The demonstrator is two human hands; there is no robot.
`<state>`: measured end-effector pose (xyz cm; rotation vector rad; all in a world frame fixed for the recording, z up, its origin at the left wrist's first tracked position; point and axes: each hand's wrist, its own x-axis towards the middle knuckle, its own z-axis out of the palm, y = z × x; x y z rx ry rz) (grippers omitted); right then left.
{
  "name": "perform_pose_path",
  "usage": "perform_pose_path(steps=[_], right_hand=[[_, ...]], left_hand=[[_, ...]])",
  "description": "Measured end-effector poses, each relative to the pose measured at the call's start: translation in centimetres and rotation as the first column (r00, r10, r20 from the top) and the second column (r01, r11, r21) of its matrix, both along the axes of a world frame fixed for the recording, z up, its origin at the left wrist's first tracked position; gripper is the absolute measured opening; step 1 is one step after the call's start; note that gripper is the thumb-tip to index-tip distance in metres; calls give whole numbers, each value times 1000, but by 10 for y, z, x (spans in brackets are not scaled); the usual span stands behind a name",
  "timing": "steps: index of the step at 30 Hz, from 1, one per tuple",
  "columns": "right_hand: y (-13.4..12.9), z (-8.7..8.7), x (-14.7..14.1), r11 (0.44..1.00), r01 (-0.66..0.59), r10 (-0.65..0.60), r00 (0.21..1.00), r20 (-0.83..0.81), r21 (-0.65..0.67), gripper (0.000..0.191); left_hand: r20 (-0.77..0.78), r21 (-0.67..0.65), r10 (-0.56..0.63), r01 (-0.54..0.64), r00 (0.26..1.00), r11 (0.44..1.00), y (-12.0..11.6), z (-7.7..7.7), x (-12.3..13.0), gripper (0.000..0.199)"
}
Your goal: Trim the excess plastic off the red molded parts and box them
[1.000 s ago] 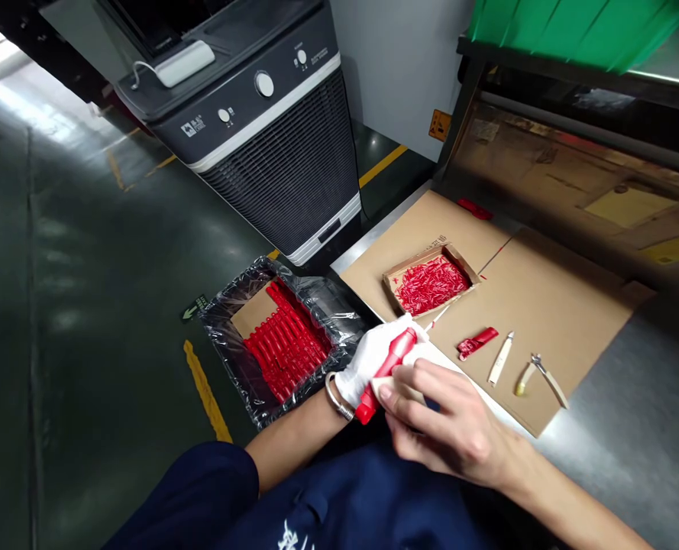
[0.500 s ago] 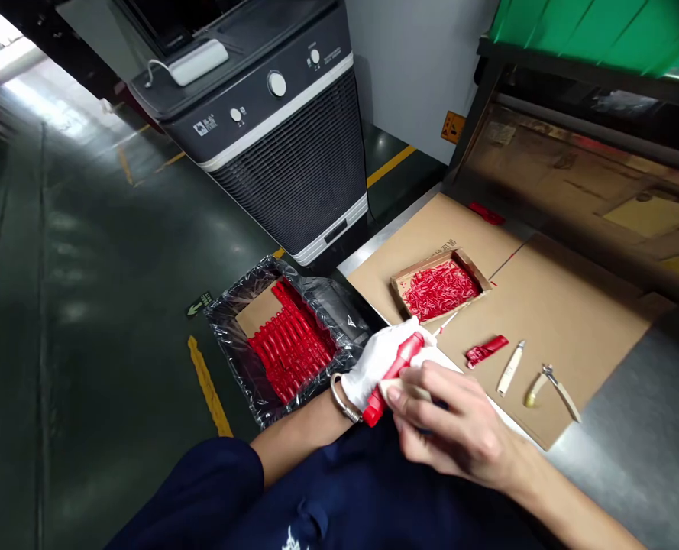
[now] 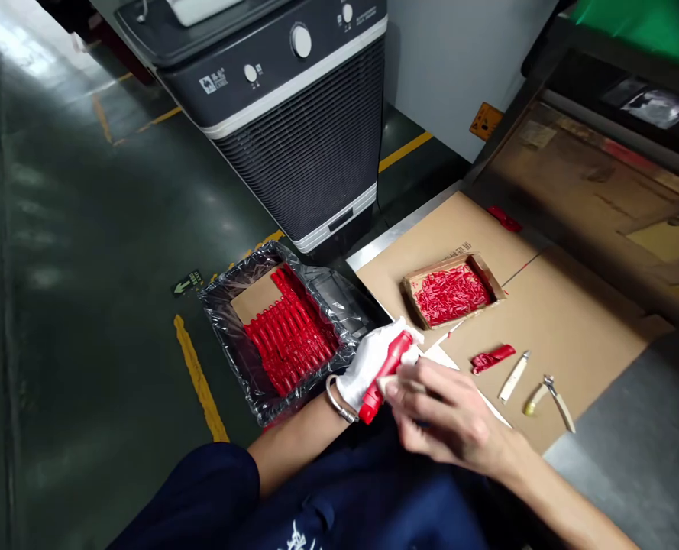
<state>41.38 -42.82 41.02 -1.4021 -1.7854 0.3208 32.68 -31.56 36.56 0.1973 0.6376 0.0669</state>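
Observation:
My left hand (image 3: 363,371), in a white glove, is closed around a red tube-like plastic part (image 3: 395,351) that lies tilted across the palm. My bare right hand (image 3: 454,416) pinches a small off-white tool (image 3: 403,384) against the side of this part. The fingers cover most of the tool, so its kind and its tip cannot be made out. Both hands are close together in front of my body, at the near edge of the worktable (image 3: 619,466).
Left of my hands, a black-lined crate (image 3: 216,325) holds rows of red parts. On the table's cardboard are a box (image 3: 412,302) of red scraps, a red piece (image 3: 493,357), a white-handled knife (image 3: 514,378) and nippers (image 3: 551,397). An air cooler (image 3: 310,145) stands beyond.
The camera view has shifted, moving the table and cooler within the picture. Both hands keep their grips, and the red part has barely turned.

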Motion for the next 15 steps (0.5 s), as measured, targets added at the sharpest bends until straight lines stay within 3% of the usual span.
perform_pose_path(steps=[3, 5, 9, 12, 15], right_hand=[[21, -2, -11, 1000, 2, -2, 999, -32, -24, 33], [35, -6, -19, 994, -77, 71, 995, -73, -74, 32], [58, -31, -34, 925, -215, 174, 973, -154, -313, 26], [59, -66, -43, 849, -168, 59, 972, -227, -501, 17], [43, -102, -48, 811, 1, -179, 953, -246, -585, 15]], left_hand=[[-55, 39, 81, -79, 995, 996, 12, -7, -14, 33], [-109, 84, 81, -72, 991, 994, 18, -18, -24, 41], [-297, 302, 122, -28, 947, 953, 42, -61, -47, 60], [-570, 524, 269, 91, 776, 847, 88, -104, -77, 67], [-705, 603, 405, 192, 582, 774, 157, -145, -119, 55]])
